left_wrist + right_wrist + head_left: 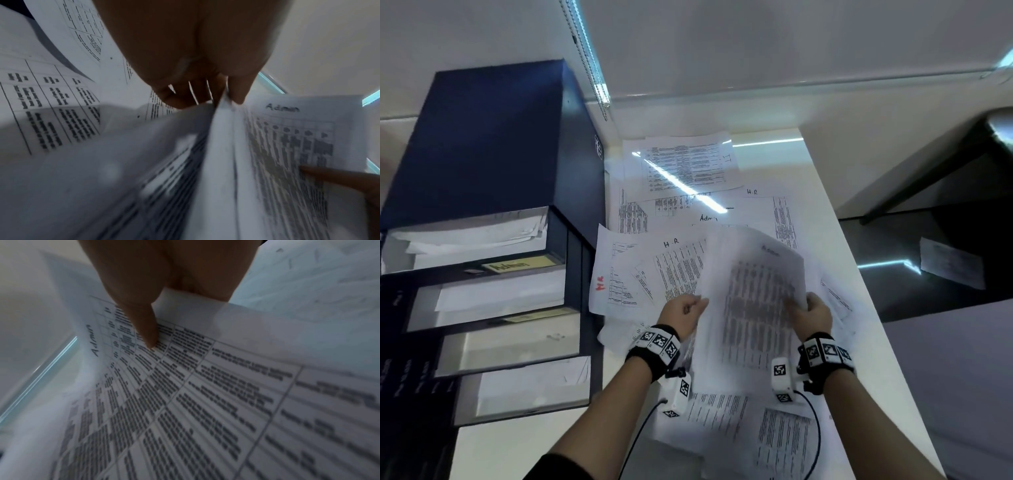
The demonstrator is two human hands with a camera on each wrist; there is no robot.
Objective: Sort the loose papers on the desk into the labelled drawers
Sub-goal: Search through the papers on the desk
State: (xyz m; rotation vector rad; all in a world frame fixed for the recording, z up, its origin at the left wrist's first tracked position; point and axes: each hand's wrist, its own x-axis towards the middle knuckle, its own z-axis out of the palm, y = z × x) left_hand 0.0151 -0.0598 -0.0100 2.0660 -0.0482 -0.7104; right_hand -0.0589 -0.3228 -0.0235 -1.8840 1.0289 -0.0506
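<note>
Both hands hold up a printed sheet marked "Admin" [753,298] above the desk. My left hand [686,313] pinches its left edge between thumb and fingers, and the left wrist view shows the sheet [287,154] pinched under the left hand [224,95]. My right hand [810,313] grips the right edge, its thumb [144,324] pressed on the table print of the sheet [185,402]. Loose papers [681,205] marked "H.R" and "Admin" cover the white desk [818,205]. The dark blue drawer unit [493,222] stands at left with several drawers pulled out; the top drawer's label [517,265] reads "Admin".
The pulled-out drawers hold papers [472,240]. One more sheet [950,262] lies on a dark surface right of the desk. A wall and a blind cord [585,58] are behind. Wrist camera cables [815,438] trail over the near papers.
</note>
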